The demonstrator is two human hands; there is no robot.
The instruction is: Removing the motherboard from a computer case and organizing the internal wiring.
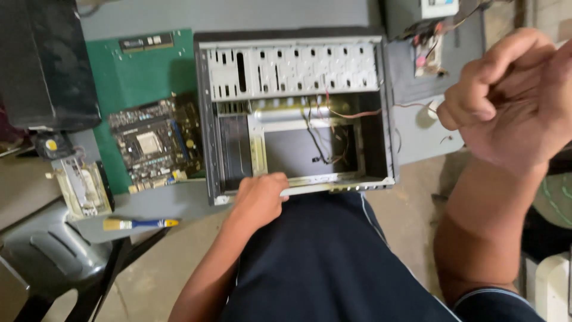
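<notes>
On the bench (pixel 149 206) in front of my lap lies one open computer case (pixel 295 113), side panel off, its hollow facing up; my left hand (pixel 257 200) rests on the case's near rim, at the lower left corner, fingers (pixel 275 182) curled together over the metal edge and touching it; the forearm runs up from the lower left across my dark trousers, wrist straight; my right hand (pixel 506 101) is raised well clear of the case, off to its right and close to the camera, fingers (pixel 471 107) folded loosely inward toward the palm; I cannot tell whether they pinch anything, as nothing shows between them; the right forearm stands steeply up from the lower right. Inside the case I see a few loose thin wires (pixel 325 128) trailing over the bare floor panel, and a perforated metal back wall along the far side. To the left of the case, on one green mat (pixel 140 71), lies one motherboard (pixel 156 143), just beside the case's left wall; one memory stick (pixel 146 43) sits at the mat's far edge; one paintbrush (pixel 140 224) with a blue handle and yellow ends lies near the bench's front edge, left of my left hand; one small metal drive bracket (pixel 83 188) stands further left; one dark box (pixel 44 62) fills the far left corner.
</notes>
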